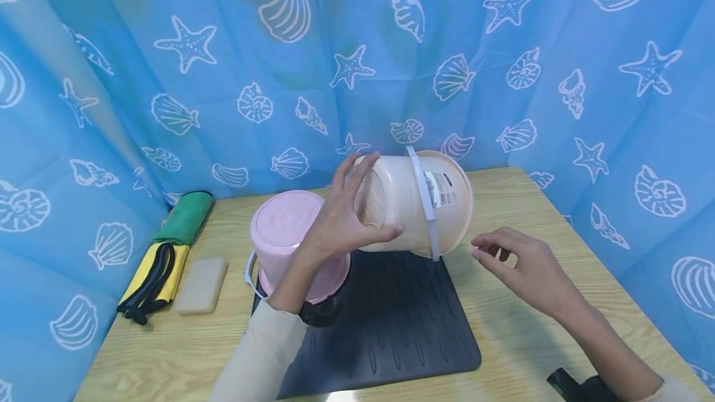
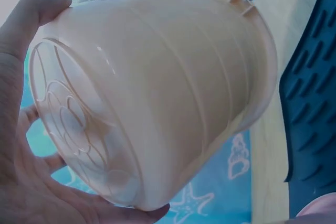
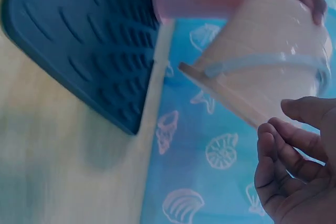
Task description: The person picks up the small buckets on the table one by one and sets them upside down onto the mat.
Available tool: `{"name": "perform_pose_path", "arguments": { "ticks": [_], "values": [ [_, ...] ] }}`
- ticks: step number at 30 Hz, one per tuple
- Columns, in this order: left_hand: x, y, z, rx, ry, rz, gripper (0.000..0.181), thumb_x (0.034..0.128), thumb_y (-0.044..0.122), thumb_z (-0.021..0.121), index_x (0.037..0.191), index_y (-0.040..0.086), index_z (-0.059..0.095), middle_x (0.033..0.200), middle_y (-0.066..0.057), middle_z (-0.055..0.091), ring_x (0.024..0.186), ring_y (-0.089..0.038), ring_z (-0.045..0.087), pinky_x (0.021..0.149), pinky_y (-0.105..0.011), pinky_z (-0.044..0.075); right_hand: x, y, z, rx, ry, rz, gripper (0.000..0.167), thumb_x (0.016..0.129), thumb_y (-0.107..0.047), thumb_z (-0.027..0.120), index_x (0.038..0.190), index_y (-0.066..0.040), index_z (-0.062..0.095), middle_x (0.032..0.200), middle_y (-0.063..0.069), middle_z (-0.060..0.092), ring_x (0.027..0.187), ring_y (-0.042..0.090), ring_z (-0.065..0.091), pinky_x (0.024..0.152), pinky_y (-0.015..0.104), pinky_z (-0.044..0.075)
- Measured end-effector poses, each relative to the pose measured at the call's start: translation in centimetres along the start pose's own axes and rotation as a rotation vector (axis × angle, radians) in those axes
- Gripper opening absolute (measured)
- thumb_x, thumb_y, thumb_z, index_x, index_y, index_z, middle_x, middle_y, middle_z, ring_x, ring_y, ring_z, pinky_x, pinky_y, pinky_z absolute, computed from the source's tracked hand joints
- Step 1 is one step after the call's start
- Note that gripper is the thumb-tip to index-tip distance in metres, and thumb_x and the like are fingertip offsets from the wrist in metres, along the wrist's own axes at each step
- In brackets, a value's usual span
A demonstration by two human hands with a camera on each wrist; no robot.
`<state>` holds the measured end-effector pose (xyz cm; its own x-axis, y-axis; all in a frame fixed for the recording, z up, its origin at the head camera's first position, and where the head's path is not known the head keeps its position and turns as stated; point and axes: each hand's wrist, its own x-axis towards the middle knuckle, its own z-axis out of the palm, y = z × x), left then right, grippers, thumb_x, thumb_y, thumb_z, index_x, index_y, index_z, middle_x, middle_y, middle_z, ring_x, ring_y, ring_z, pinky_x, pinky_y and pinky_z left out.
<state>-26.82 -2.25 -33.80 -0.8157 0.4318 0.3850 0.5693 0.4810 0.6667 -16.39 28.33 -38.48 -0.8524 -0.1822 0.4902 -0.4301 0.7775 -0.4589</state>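
A cream plastic bucket (image 1: pixel 391 203) is held on its side above the mat, its base to the left and its mouth to the right. My left hand (image 1: pixel 346 209) grips it round the base, thumb on one side and fingers on the other, as the left wrist view also shows. A white handle (image 1: pixel 426 203) crosses its body, beside a printed label (image 1: pixel 440 190). Just right of the rim is my right hand (image 1: pixel 519 268), fingers loosely bent, with nothing in it. Upside down on the mat stands a pink bucket (image 1: pixel 282 228), partly behind my left forearm.
A dark ribbed mat (image 1: pixel 402 321) lies on the wooden table (image 1: pixel 519 352). To the left are a green cloth (image 1: pixel 187 216), a yellow cloth with black trim (image 1: pixel 153 278) and a beige sponge-like block (image 1: pixel 202 285). A blue shell-patterned curtain (image 1: pixel 380 30) surrounds the table.
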Motion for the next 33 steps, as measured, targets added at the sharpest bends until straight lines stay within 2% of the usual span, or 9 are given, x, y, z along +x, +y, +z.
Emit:
{"name": "perform_pose_path", "arguments": {
  "ticks": [2,5,13,17,24,30,33],
  "values": [
    [-0.1,0.0,-0.3,0.012,-0.001,0.002,0.11,0.0658,0.054,0.085,0.154,0.052,0.02,0.164,0.005,0.008,0.147,-0.031,0.022,0.103,-0.063,0.038,-0.4,-0.4,0.7,-0.006,-0.021,-0.054,0.015,0.09,-0.012,0.076,0.102,-0.019,0.074,0.09,-0.017,0.063,0.077,0.0,0.056,0.065,0.02,0.049],
    [-0.2,0.1,-0.7,0.041,-0.007,0.008,0.11,0.0666,0.055,0.084,0.156,0.049,0.02,0.164,0.004,0.009,0.147,-0.031,0.02,0.105,-0.063,0.036,-1.3,-1.0,1.7,0.01,-0.063,-0.082,0.017,0.088,-0.01,0.077,0.101,-0.02,0.073,0.091,-0.019,0.063,0.078,-0.002,0.056,0.065,0.023,0.051],
    [-0.2,0.6,-1.6,0.093,-0.011,0.017,0.11,0.0672,0.057,0.083,0.156,0.048,0.02,0.163,0.004,0.012,0.146,-0.03,0.021,0.105,-0.062,0.037,-3.8,-1.7,4.2,0.048,-0.225,-0.056,0.019,0.087,-0.009,0.077,0.104,-0.017,0.073,0.095,-0.014,0.063,0.082,0.003,0.061,0.065,0.025,0.054],
    [-0.3,0.8,-1.8,0.108,-0.021,-0.001,0.109,0.0674,0.057,0.083,0.156,0.049,0.019,0.164,0.003,0.011,0.146,-0.031,0.021,0.104,-0.062,0.037,-4.7,-1.8,5.4,0.028,-0.302,-0.073,0.019,0.086,-0.01,0.078,0.104,-0.013,0.073,0.094,-0.011,0.062,0.081,0.006,0.06,0.067,0.025,0.055],
    [-0.2,1.3,-2.2,0.14,-0.042,-0.021,0.108,0.0673,0.061,0.081,0.155,0.051,0.019,0.164,0.003,0.012,0.143,-0.033,0.025,0.101,-0.063,0.04,-5.9,-1.4,7.1,0.004,-0.443,-0.043,0.018,0.088,-0.018,0.078,0.105,-0.013,0.072,0.094,-0.012,0.06,0.083,0.006,0.059,0.07,0.027,0.054],
    [-0.1,1.6,-2.5,0.188,-0.056,-0.042,0.107,0.0676,0.064,0.08,0.155,0.053,0.018,0.164,0.002,0.011,0.141,-0.034,0.026,0.098,-0.062,0.042,-7.0,-0.9,8.6,0.016,-0.491,-0.073,0.015,0.09,-0.02,0.075,0.104,-0.014,0.074,0.095,-0.013,0.058,0.084,0.004,0.057,0.07,0.029,0.053],
    [-0.2,1.7,-2.6,0.202,-0.069,-0.047,0.107,0.0678,0.064,0.079,0.155,0.053,0.018,0.165,0.001,0.01,0.139,-0.036,0.027,0.096,-0.062,0.043,-7.4,-0.6,9.1,0.017,-0.487,-0.095,0.016,0.09,-0.02,0.076,0.104,-0.014,0.074,0.096,-0.013,0.055,0.084,0.003,0.052,0.07,0.029,0.052]
  ]
}}
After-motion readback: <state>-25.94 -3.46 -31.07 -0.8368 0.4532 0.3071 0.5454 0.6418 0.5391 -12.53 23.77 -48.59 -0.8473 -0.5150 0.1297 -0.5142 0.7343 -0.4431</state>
